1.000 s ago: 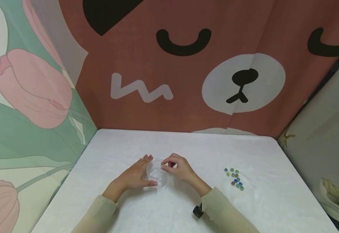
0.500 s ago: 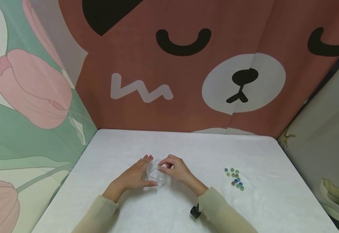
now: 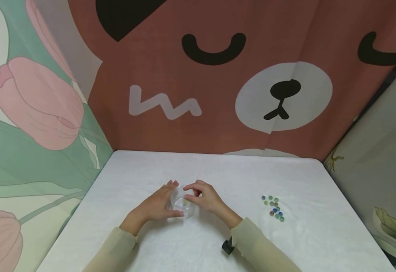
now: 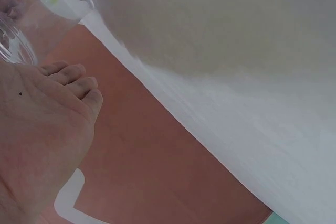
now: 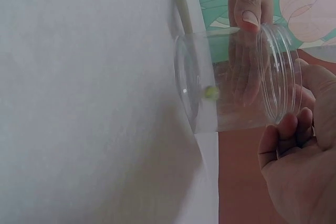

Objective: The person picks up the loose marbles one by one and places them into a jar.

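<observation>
Jar (image 5: 223, 111), one: clear plastic, ridged at the neck, mouth upward, on the white table (image 3: 231, 173); lower centre of the head view, middle to right of the right wrist view, upper left corner of the left wrist view.

Marble (image 5: 211, 93), one: yellow-green, inside the jar, low down and near its base; blurred, so whether it touches the base cannot be told.

Left hand (image 3: 158, 203): at the jar's left in the head view, gripping it between thumb and fingers; thumb on the near side of the wall, fingers on the far side.

Right hand (image 3: 207, 196): at the jar's right in the head view, fingertips at the mouth; thumb and forefinger parted, pinching nothing; remaining fingers bent. Whether it touches the rim cannot be told.

Loose marbles (image 3: 274, 210), one group: green, blue, brown and yellowish, on the table, lower right of the head view, well apart from the hands.

Sleeves (image 3: 262, 245), two: pale green, bottom of the head view.

Black device (image 3: 228, 247), one: beside the right cuff.

Bear backdrop (image 3: 170, 139): reddish brown, behind the table, top centre and right.

Tulip sheet (image 3: 38, 102): left side.
</observation>
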{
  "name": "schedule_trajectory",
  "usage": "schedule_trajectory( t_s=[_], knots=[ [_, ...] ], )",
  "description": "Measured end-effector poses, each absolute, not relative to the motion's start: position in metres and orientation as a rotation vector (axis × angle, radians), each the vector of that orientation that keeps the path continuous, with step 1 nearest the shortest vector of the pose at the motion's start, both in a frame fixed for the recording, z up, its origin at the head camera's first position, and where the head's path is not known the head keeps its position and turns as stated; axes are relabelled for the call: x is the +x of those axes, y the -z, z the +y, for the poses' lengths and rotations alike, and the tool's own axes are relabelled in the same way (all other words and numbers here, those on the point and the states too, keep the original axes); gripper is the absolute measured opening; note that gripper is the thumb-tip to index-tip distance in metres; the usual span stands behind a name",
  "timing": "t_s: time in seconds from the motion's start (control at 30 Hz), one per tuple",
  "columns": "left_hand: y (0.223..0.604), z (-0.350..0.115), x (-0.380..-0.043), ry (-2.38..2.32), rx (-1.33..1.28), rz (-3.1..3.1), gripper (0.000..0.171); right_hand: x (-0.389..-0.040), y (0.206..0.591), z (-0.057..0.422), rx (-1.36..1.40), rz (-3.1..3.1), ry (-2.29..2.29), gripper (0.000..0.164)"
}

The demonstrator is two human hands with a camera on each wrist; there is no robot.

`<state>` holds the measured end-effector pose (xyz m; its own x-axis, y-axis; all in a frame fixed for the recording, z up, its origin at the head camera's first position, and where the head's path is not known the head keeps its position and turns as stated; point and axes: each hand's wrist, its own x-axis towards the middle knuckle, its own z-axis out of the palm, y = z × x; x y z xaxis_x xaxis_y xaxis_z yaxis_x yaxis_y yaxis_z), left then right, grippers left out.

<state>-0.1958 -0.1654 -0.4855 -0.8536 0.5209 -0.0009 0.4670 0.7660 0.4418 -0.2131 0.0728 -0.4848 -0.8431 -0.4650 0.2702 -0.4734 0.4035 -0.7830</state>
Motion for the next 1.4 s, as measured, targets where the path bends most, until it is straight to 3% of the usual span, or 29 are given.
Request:
schedule_trajectory(
  t_s=[1.4],
  knots=[
    [0.484,-0.164,-0.197,-0.695,0.751,2.816,0.111,-0.213,0.479,0.105,0.886,-2.667,-1.459,0.033]
  ],
)
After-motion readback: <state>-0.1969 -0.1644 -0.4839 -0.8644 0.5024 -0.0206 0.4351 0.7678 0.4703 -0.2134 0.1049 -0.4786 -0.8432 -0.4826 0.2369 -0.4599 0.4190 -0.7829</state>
